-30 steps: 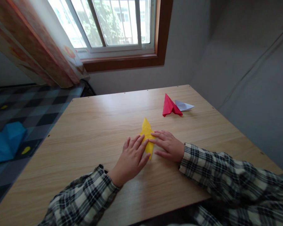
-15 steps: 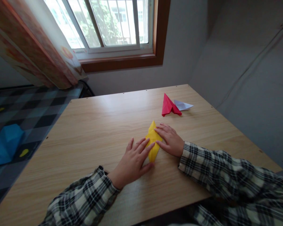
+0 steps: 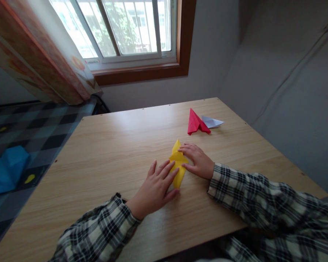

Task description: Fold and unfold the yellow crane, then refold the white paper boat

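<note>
Yellow folded paper (image 3: 178, 162) (pointed, creased) lies flat; both hands (image 3: 155, 188) (image 3: 198, 161) press it, fingers spread.

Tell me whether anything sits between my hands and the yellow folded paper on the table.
Nothing visible does. The left hand lies flat with its fingertips on the yellow folded paper, and the right hand presses on it from the other side. The red paper fold and the white paper fold lie farther back on the table, apart from both hands.
</note>
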### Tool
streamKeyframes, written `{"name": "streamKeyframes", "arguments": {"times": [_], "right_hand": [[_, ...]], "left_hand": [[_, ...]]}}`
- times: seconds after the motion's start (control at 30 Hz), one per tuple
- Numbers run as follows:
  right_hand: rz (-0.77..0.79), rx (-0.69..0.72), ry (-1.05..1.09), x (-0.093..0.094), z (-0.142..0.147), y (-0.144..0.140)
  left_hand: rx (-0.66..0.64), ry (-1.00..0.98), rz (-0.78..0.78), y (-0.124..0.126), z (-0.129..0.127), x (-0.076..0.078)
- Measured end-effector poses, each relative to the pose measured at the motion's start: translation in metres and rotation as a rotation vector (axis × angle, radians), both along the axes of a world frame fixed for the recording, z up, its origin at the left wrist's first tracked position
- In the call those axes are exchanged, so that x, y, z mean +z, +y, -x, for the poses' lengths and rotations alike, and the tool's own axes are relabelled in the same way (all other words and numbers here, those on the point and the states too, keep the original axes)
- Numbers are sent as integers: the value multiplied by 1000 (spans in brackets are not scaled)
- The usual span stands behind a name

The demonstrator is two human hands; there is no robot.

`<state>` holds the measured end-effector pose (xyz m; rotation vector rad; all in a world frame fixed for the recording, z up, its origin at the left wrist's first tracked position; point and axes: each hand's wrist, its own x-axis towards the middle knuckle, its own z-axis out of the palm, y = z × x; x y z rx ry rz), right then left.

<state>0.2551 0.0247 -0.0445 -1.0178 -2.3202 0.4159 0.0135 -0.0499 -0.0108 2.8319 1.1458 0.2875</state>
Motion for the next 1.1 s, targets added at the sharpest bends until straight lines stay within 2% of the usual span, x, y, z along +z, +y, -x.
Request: {"name": "streamKeyframes", "arguments": {"times": [0.2,0.6,0.8,1.1], "right_hand": [[-8,58,91,4,1,0],[-72,122,65,4,2,-3],[-50,112,91,9,4,-6],[-136,117,157,16,7,-9]], "left_hand": [[9,-1,-2,-1,-1,1],[30,-3,-1,-2,-2,3],[30,-11,-7,-2,-2,2],[83,0,-6,-2,-2,1]]}}
